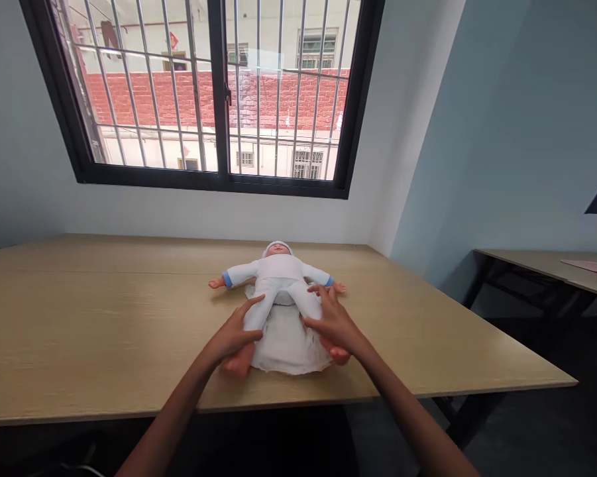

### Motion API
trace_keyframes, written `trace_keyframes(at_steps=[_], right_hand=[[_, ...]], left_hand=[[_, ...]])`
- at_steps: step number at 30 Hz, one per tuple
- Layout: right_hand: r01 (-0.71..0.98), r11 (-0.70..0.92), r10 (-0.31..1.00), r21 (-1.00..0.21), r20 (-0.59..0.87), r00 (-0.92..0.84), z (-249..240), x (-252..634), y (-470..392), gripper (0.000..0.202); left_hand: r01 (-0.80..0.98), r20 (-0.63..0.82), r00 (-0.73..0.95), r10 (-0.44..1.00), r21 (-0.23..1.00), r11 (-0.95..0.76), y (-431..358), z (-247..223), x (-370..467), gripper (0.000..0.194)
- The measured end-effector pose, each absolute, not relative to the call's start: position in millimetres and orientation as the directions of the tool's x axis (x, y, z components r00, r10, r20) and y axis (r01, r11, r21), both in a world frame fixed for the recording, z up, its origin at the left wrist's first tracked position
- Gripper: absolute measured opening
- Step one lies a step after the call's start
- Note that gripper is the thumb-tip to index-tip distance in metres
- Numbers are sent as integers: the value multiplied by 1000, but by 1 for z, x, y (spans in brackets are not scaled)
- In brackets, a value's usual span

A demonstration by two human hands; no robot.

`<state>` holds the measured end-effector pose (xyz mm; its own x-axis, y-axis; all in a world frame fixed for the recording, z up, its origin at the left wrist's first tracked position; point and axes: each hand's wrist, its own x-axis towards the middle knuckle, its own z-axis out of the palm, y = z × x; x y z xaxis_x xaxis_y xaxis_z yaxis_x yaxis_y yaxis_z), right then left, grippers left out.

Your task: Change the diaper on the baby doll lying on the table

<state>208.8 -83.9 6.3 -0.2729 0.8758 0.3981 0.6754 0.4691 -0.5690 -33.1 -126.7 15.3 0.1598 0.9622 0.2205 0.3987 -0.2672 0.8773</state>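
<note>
A baby doll (pixel 279 267) in a white outfit with blue cuffs and a white cap lies on its back, head toward the window, arms spread and legs apart. Under its legs and hips is a white cloth or pad (pixel 287 341). My left hand (pixel 237 329) rests at the doll's leg on the left, thumb and fingers spread around it. On the other side, my right hand (pixel 334 319) is at the other leg, its fingers parted over the white trouser leg. The doll's bare feet show below my hands.
The wooden table (pixel 129 331) has its near edge just below the doll. Behind it stand a wall and a barred window (pixel 222 99). Farther right is another table (pixel 537 262) with a pink item (pixel 594 266) on it.
</note>
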Motion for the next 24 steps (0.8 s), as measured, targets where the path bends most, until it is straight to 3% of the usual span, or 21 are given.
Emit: trace_keyframes(at_steps=[7, 12, 18, 22, 24], right_hand=[[654, 660, 749, -368, 257, -611, 26, 239, -75, 54], [667, 694, 719, -271, 304, -625, 10, 234, -79, 60], [723, 680, 709, -121, 362, -605, -5, 225, -84, 70], [684, 729, 617, 1, 432, -658, -9, 219, -84, 55], [647, 762, 582, 20, 416, -699, -12, 217, -81, 40]], left_hand=[[660, 211, 233, 949, 683, -314, -124, 28, -54, 37], [775, 247, 253, 935, 526, -349, -117, 8, -51, 37], [776, 372, 370, 851, 380, -503, -119, 1, -47, 31], [705, 382, 444, 810, 409, -579, -117, 3, -43, 21], [733, 385, 459, 801, 345, -586, -114, 6, -38, 23]])
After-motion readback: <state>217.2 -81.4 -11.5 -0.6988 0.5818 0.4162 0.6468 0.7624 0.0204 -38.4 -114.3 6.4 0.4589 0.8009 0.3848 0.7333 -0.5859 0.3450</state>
